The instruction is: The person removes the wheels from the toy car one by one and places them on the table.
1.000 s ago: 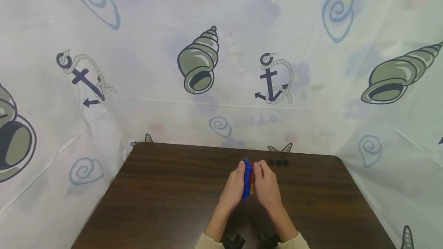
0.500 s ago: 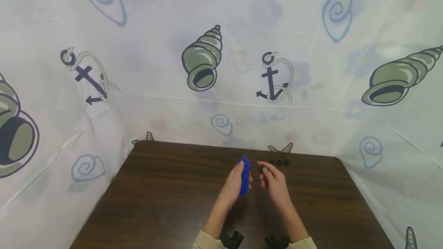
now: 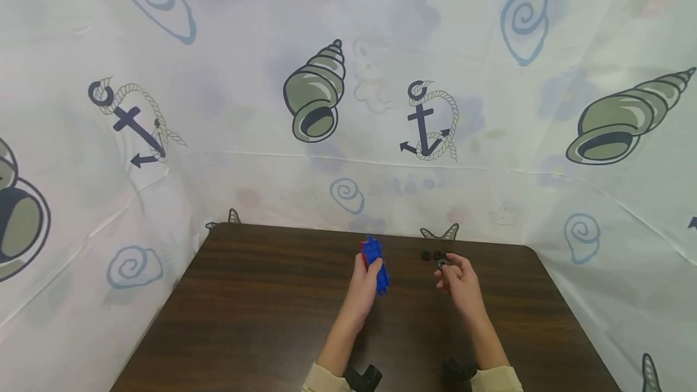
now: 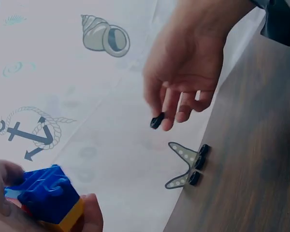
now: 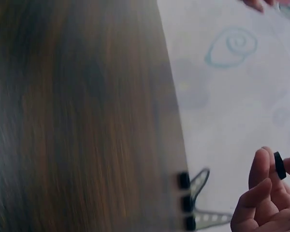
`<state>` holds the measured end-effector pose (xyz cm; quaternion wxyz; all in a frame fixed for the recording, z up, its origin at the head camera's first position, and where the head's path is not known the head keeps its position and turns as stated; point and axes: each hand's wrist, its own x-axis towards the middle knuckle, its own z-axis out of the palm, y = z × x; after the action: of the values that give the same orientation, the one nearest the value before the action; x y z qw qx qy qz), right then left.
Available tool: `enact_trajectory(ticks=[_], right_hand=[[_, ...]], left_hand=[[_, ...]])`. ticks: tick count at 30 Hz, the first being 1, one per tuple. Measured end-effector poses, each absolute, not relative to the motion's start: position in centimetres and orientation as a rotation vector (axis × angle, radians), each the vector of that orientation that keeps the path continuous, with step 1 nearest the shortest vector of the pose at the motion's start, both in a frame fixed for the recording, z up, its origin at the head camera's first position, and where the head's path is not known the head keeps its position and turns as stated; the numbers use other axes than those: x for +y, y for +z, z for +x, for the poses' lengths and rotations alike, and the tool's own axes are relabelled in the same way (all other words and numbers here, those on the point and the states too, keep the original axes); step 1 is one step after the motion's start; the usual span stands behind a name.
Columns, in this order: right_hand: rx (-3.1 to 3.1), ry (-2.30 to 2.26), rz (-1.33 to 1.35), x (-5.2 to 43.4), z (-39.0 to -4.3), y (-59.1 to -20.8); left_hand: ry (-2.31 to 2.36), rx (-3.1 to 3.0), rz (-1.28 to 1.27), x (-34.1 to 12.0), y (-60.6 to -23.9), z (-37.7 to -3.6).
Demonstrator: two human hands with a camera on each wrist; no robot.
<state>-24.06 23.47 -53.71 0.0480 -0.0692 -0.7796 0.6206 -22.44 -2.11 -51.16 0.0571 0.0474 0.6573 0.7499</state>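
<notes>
My left hand (image 3: 362, 288) grips a blue plastic toy body (image 3: 373, 259), thumb across its blue side. Red shows at its edge, and the left wrist view shows a yellow block (image 4: 70, 216) on it. A small black wheel (image 5: 280, 166) is pinched between thumb and fingertips of my right hand (image 3: 463, 289), off the table. Close by the right fingertips, three similar black wheels (image 4: 200, 162) lie in a row near the table's far edge. In the head view the right hand partly covers that row. The palm side of the toy body is hidden.
The dark wood table (image 3: 261, 307) ends at a pale fabric backdrop (image 3: 245, 107) printed with shells and anchors. The backdrop rises behind the table and along both sides. Black wrist straps (image 3: 363, 378) show at the sleeves.
Both hands were together at the toy body; my right hand has come away rightward with the black wheel, toward the row. My left hand has turned the toy body, its blue side now showing more.
</notes>
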Motion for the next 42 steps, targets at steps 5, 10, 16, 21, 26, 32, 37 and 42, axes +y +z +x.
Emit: enact_trajectory(ticks=[5,10,16,21,26,32,37,42], right_hand=[[-2.443,1.81,-0.268,25.9,-25.4,-54.6],[-2.507,1.735,-0.338,28.3,-26.8,-55.5],[-2.545,1.721,-0.401,30.8,-28.5,-56.4],[-2.586,1.729,-0.413,32.0,-30.4,-56.8],[-2.623,1.734,-0.434,32.7,-32.0,-57.2],[-2.615,1.806,-0.493,33.3,-33.3,-57.8],[-2.6,1.858,-0.492,33.3,-34.3,-57.6],[-2.574,1.876,-0.5,33.2,-35.0,-57.8]], left_hand=[[2.21,2.069,0.207,-2.2,-51.8,-22.9],[2.142,2.041,0.364,-2.5,-52.4,-23.1],[2.035,1.997,0.428,-2.7,-52.5,-23.0],[1.974,2.033,0.47,-2.8,-52.3,-23.0],[2.033,2.019,0.425,-2.8,-52.1,-23.2],[2.091,1.96,0.332,-3.1,-52.0,-23.7],[2.095,1.998,0.314,-3.3,-52.3,-24.1],[2.078,2.058,0.312,-3.4,-52.5,-24.2]])
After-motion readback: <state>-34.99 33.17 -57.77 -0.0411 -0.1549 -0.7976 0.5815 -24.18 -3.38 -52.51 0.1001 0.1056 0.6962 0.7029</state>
